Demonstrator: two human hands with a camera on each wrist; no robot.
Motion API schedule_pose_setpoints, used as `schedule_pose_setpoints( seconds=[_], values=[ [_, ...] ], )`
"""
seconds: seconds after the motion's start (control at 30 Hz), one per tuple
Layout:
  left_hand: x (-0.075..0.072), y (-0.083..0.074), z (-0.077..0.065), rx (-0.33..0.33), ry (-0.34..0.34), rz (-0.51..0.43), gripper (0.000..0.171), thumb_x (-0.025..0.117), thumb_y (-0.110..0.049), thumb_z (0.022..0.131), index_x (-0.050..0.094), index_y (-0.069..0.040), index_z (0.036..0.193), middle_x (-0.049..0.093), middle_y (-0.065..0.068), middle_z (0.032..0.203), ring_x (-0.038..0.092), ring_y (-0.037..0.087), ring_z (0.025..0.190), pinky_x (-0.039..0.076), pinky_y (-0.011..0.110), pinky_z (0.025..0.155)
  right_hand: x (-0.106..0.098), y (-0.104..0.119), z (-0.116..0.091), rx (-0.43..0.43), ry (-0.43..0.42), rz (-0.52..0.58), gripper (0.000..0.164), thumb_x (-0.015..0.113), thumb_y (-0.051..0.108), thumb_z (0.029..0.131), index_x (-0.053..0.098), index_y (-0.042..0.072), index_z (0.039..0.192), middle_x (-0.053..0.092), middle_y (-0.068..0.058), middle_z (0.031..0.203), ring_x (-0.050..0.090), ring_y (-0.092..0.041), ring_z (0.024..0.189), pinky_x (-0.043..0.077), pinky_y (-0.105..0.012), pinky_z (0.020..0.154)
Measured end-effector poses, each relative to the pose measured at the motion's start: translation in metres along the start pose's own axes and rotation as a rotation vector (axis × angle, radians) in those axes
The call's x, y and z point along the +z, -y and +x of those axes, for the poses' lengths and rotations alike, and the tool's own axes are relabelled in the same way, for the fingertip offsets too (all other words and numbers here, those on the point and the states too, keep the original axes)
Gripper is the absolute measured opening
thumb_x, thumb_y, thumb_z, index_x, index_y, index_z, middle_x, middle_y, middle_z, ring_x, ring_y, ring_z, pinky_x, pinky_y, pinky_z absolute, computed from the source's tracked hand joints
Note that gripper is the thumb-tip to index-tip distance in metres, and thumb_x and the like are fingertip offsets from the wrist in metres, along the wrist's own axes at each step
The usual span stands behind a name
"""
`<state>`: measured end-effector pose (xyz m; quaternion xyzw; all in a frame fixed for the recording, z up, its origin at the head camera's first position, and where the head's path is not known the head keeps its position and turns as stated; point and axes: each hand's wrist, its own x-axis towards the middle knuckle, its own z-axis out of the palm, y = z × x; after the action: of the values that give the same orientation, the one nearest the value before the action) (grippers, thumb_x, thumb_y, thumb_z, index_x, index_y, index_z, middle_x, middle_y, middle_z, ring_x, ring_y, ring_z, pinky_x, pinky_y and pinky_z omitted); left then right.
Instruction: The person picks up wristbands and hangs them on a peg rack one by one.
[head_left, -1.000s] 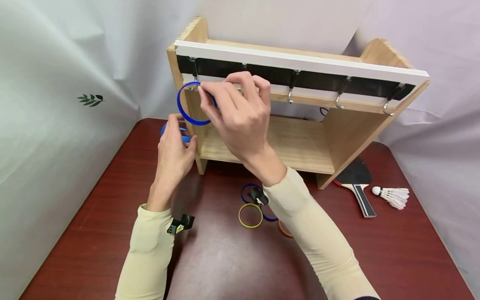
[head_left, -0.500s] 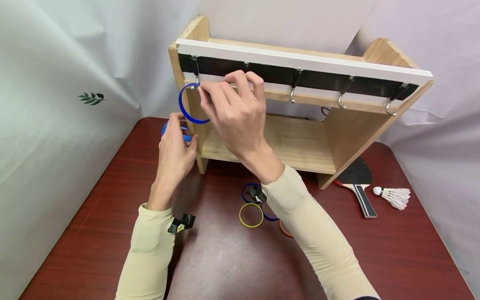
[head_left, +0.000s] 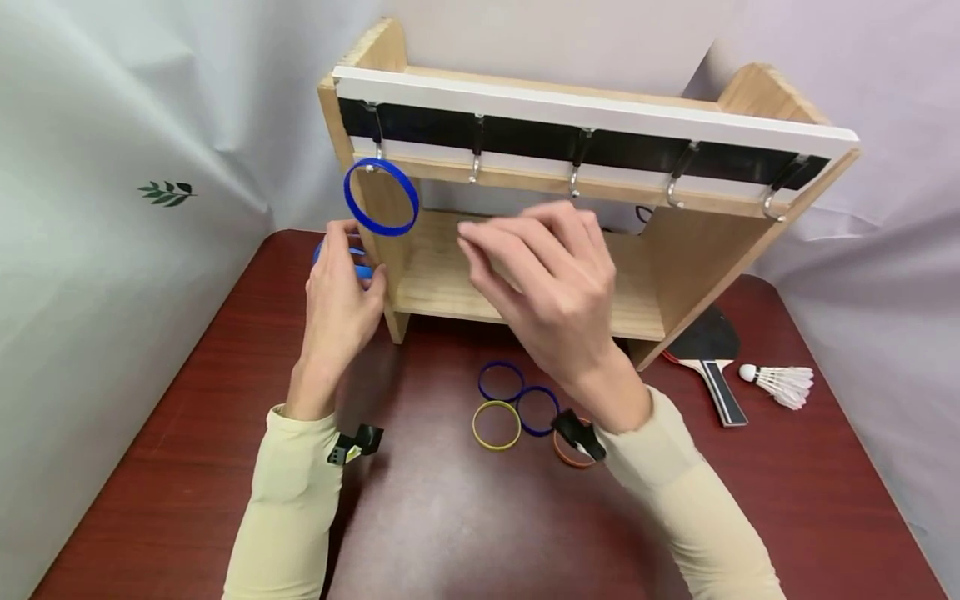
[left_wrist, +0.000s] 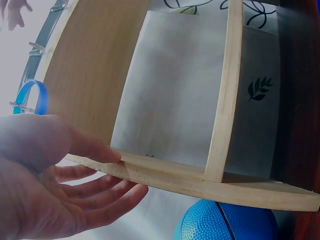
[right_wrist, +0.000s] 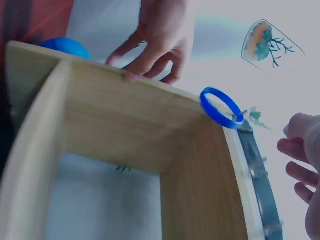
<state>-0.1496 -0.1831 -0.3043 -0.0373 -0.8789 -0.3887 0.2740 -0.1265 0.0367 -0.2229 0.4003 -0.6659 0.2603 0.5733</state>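
Observation:
A blue ring hangs from the leftmost metal hook on the front rail of a wooden shelf. My left hand grips the shelf's left side panel: in the left wrist view the thumb lies on its front edge and the fingers reach along the outer side. To the right of the hanging ring, my right hand is in the air before the shelf, fingers loosely bent and holding nothing. On the table lie two dark blue rings, a yellow ring and an orange ring partly behind the right wrist's camera.
Several more hooks on the rail carry no ring. A blue textured ball sits behind the left panel, next to my left hand. At the right lie a table tennis paddle, partly behind the shelf, and a shuttlecock. White cloth surrounds the table.
My right hand has let go of the blue ring, which now hangs on the hook, and has moved right and down. The left hand stays at the side panel.

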Motion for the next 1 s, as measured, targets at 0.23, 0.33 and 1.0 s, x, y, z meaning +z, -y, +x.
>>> schedule_pose_setpoints(
  seconds=[0.23, 0.33, 1.0],
  values=[
    [0.0, 0.0, -0.001, -0.014, -0.007, 0.005, 0.043, 0.064, -0.005, 0.089, 0.045, -0.002, 0.127, 0.057, 0.017, 0.117, 0.061, 0.028, 0.098, 0.048, 0.047, 0.082, -0.048, -0.022, -0.07, 0.192, 0.364, 0.023, 0.011, 0.071, 0.005, 0.084, 0.076, 0.009, 0.093, 0.072, 0.0, 0.085, 0.057, -0.023, 0.075, 0.041, -0.036, 0.061],
    [0.0, 0.001, -0.003, -0.015, -0.008, 0.004, 0.043, 0.064, -0.005, 0.089, 0.044, -0.002, 0.128, 0.056, 0.017, 0.117, 0.061, 0.028, 0.098, 0.049, 0.047, 0.081, -0.065, -0.03, -0.11, 0.282, 0.513, 0.019, 0.009, 0.071, 0.01, 0.084, 0.076, 0.01, 0.092, 0.071, 0.001, 0.084, 0.058, -0.021, 0.077, 0.045, -0.036, 0.065],
    [0.001, 0.0, -0.001, 0.002, -0.011, 0.003, 0.045, 0.064, -0.005, 0.089, 0.044, -0.003, 0.13, 0.056, 0.017, 0.118, 0.061, 0.027, 0.098, 0.05, 0.042, 0.079, -0.118, -0.038, -0.23, 0.781, 0.914, 0.053, 0.013, 0.082, 0.022, 0.08, 0.074, 0.024, 0.09, 0.061, 0.019, 0.081, 0.062, -0.004, 0.071, 0.05, -0.027, 0.061]
  ],
)
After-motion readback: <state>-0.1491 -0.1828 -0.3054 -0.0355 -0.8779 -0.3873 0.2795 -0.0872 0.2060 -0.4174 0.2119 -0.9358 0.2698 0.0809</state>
